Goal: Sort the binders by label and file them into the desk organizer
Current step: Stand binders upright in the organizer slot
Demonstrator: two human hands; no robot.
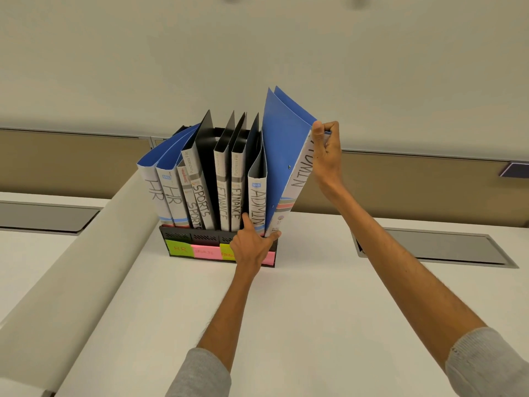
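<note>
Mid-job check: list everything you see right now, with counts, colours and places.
HR binders: 2, blue, organizer's left end.
SPORTS binders: 2, white spines, next slot.
FINANCE binders: 2, black, right of those.
filed ADMIN binder: 1, dark cover, right slot.
tilted ADMIN binder: 1, blue, right end, leaning right.
organizer: 1, black, on desk.
sticky notes: 4, green, pink, yellow, pink, organizer front.
desk: 1, white.
left hand: touches tilted binder's bottom corner.
right hand: grips its top.

— What carries it all?
— A white table [315, 310].
— And standing directly on it?
— A black desk organizer [175, 235], upright toward the far edge, with coloured sticky notes [179, 249] on its front wall.
— Anything else?
— A grey panel [446, 247] set into the top at the right. A pale divider [71, 267] runs along the left.
</note>
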